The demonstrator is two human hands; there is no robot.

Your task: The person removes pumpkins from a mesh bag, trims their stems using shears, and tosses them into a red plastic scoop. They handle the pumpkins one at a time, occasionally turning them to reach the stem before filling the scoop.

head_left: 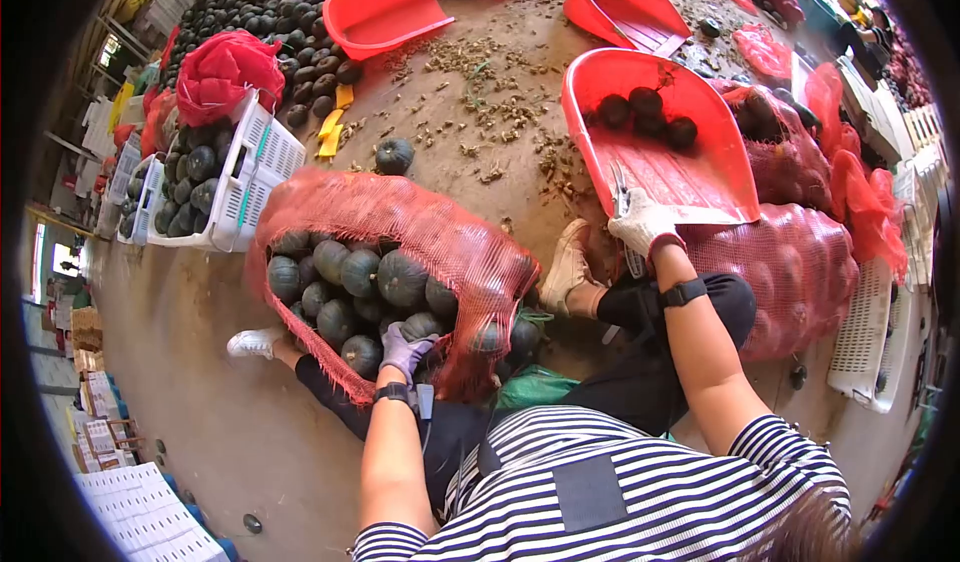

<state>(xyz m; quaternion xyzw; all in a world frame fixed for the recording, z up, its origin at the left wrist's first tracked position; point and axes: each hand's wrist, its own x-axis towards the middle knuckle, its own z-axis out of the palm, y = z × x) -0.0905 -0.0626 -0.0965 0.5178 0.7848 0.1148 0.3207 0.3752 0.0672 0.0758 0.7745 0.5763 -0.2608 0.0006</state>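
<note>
A red mesh sack point(400, 207) lies split open on its side, with many dark green squashes point(402, 278) showing through the opening. My left hand point(402, 350), in a greyish-purple glove, grips a squash point(425, 328) at the sack's near edge; the fingers are partly hidden against it. My right hand point(643, 222), in a white glove, is closed around pruning shears point(621, 190) beside the front lip of a red scoop point(660, 167). Part of the tool is covered by the hand. A few squashes point(648, 107) rest at the back of that scoop.
Full mesh sacks point(775, 272) stand at my right. White crates point(250, 172) of squashes stand at left. Two more red scoops point(385, 22) point(625, 7) lie farther off. Cut stems point(475, 72) litter the floor, and a single squash point(394, 156) sits beyond the sack.
</note>
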